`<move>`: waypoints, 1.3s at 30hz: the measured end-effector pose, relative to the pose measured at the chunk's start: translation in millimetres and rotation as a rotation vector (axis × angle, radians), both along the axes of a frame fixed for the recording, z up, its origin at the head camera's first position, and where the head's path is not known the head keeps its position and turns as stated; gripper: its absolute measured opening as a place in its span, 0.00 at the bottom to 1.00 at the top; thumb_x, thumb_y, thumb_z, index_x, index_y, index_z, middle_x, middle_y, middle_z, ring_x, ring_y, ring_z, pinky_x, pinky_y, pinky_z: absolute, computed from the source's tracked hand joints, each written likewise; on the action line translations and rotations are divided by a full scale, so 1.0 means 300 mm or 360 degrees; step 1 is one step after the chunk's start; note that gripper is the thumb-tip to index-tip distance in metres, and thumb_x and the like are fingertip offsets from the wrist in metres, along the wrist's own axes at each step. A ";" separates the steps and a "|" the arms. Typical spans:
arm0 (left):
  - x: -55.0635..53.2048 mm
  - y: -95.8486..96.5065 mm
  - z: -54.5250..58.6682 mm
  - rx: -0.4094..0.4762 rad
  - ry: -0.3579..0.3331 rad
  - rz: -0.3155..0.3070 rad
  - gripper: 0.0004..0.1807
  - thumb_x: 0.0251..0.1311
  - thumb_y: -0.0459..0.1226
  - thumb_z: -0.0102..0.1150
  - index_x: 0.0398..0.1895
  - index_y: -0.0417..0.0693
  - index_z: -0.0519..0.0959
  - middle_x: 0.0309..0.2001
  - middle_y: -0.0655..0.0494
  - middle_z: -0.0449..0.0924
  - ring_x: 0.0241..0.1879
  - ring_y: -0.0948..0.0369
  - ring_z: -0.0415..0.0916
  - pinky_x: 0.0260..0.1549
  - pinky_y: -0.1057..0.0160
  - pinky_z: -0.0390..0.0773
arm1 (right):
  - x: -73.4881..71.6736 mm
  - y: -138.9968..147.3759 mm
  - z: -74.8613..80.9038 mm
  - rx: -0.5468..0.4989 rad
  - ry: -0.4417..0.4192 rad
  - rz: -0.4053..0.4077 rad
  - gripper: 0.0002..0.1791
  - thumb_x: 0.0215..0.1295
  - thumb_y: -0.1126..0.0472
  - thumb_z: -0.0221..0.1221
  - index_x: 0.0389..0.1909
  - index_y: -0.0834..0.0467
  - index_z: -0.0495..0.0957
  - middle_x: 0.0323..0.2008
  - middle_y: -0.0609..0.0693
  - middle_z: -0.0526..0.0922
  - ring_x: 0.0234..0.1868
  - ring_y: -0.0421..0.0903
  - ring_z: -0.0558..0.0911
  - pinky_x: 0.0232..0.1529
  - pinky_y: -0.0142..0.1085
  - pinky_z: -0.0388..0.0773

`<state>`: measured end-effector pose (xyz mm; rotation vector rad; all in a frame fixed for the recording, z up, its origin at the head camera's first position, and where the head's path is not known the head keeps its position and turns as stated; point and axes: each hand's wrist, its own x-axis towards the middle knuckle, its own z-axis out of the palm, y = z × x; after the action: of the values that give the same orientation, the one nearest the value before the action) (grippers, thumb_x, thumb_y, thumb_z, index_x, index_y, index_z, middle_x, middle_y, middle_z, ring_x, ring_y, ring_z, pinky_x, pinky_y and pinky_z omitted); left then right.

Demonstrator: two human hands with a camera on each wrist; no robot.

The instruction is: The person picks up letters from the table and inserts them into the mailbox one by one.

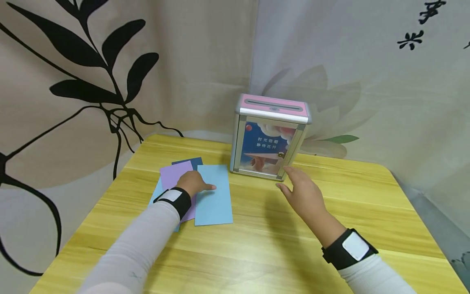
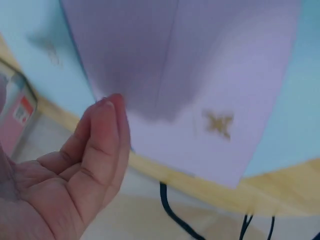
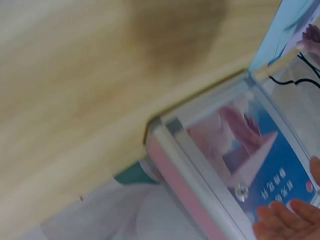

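Several flat paper envelopes lie overlapping on the left of the table: a purple envelope (image 1: 172,175) with a small gold mark, a light blue envelope (image 1: 214,208) on its right, and a dark blue one (image 1: 198,161) partly hidden behind. My left hand (image 1: 191,183) is over the purple envelope, thumb stretched across the light blue one. Its fingers (image 2: 102,135) are nearly straight and close together in the left wrist view. At the back stands a pink-topped mailbox (image 1: 271,136) with a slot and a clear, locked front. My right hand (image 1: 304,192), fingers extended, is near its lower right corner.
The yellow wood-grain table (image 1: 238,257) ends just behind the mailbox. A curtain (image 1: 205,61) with printed black leaves and a pale flower hangs behind it. The slot (image 1: 273,105) runs along the mailbox's top, and a small round lock (image 1: 281,154) sits on its door.
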<state>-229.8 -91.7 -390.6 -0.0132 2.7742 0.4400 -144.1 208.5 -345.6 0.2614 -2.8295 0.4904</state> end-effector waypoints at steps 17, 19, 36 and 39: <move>0.021 0.095 -0.092 -0.0438 -0.0040 0.0146 0.55 0.39 0.70 0.66 0.53 0.27 0.75 0.54 0.33 0.73 0.48 0.48 0.71 0.44 0.54 0.72 | 0.036 0.004 -0.076 -0.0096 -0.0410 -0.0136 0.35 0.64 0.54 0.63 0.65 0.71 0.64 0.62 0.69 0.69 0.63 0.66 0.69 0.60 0.56 0.67; 0.025 0.102 -0.089 -0.0396 -0.0061 0.0198 0.55 0.41 0.67 0.67 0.55 0.25 0.73 0.55 0.31 0.71 0.49 0.47 0.70 0.46 0.53 0.72 | 0.037 0.001 -0.073 -0.0096 -0.0438 -0.0137 0.35 0.65 0.54 0.62 0.66 0.71 0.64 0.63 0.69 0.69 0.63 0.66 0.68 0.60 0.56 0.67; 0.050 0.006 -0.094 0.0232 -0.0114 0.0242 0.38 0.52 0.43 0.72 0.54 0.20 0.69 0.50 0.32 0.76 0.44 0.47 0.79 0.44 0.57 0.79 | 0.015 -0.054 -0.064 -0.0121 -0.0605 -0.0091 0.36 0.66 0.54 0.61 0.68 0.68 0.62 0.63 0.68 0.68 0.63 0.65 0.69 0.60 0.56 0.68; 0.047 -0.023 -0.087 0.0464 -0.0203 0.0314 0.26 0.56 0.38 0.69 0.46 0.23 0.71 0.35 0.38 0.77 0.24 0.55 0.78 0.27 0.63 0.78 | 0.018 -0.070 -0.060 -0.0117 -0.0630 -0.0063 0.35 0.66 0.56 0.61 0.68 0.68 0.62 0.62 0.67 0.70 0.57 0.63 0.76 0.58 0.55 0.70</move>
<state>-215.7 -98.6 -416.7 -0.2393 2.5682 0.8585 -138.8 187.4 -363.7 0.1011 -3.1800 0.7051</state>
